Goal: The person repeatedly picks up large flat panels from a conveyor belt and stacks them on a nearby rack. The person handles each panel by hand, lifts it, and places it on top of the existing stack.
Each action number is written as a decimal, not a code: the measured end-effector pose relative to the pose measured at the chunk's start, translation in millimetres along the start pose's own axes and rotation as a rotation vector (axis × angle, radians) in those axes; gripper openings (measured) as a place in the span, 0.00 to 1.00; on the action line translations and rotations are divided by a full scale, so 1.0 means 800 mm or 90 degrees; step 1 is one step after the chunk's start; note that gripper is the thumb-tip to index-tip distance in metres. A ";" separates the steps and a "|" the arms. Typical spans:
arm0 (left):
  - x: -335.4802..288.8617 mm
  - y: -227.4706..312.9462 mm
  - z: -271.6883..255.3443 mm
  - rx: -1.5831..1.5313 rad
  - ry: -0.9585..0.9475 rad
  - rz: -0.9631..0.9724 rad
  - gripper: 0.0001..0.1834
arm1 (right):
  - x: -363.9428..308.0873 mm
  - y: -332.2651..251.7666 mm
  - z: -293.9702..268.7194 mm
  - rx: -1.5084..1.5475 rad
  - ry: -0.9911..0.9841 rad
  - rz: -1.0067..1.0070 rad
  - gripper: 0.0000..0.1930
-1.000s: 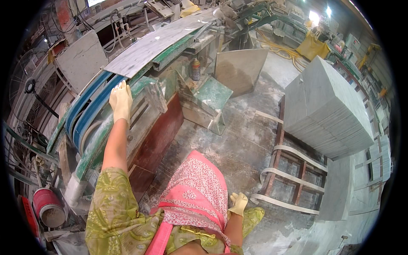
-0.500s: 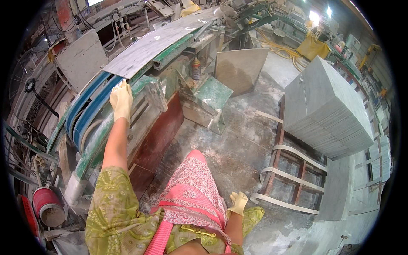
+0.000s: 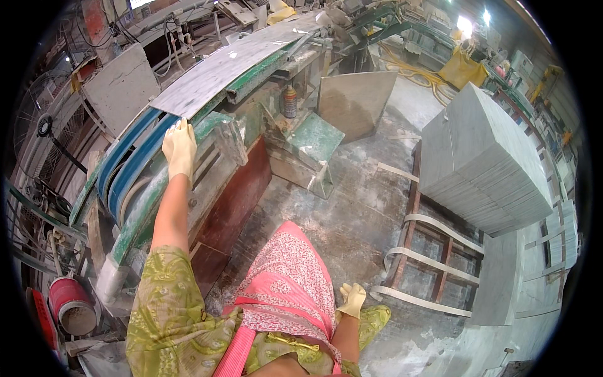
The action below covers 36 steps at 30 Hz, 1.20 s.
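Slab [image 3: 220,75] seen as smooth, stone-like; blue strips [image 3: 133,160] matt; cream gloves [image 3: 179,149] rubbery-looking; apron [image 3: 286,267] made of printed cloth; floor [image 3: 308,210] shown dull, rough, dusty.

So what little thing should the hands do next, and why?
Perhaps bring the right hand up to the near edge of the pale slab: only the left hand is at its near corner, while the right hangs low, seemingly empty.

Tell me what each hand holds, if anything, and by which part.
The left hand is at the near corner of the grey slab, grip unclear. The right hand holds nothing visible.
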<state>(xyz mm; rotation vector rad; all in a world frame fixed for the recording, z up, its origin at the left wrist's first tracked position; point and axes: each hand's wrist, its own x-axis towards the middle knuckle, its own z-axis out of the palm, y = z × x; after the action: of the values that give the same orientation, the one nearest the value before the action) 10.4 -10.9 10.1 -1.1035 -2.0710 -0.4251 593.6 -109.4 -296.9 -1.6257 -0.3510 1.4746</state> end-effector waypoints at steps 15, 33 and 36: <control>0.000 0.000 0.000 -0.008 -0.016 -0.007 0.16 | 0.000 -0.002 0.002 0.018 0.025 -0.005 0.19; -0.002 -0.008 0.016 0.050 0.002 0.056 0.20 | -0.002 -0.001 0.004 0.049 0.020 -0.022 0.18; -0.002 -0.009 0.019 0.053 0.014 0.064 0.20 | -0.010 -0.005 0.004 0.013 0.001 -0.010 0.22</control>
<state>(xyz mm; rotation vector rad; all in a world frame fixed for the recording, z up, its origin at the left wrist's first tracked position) -1.7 -7.7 -0.9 -1.1427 -1.9858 -0.2973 590.0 -111.2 -288.0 -1.6034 -0.3465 1.4606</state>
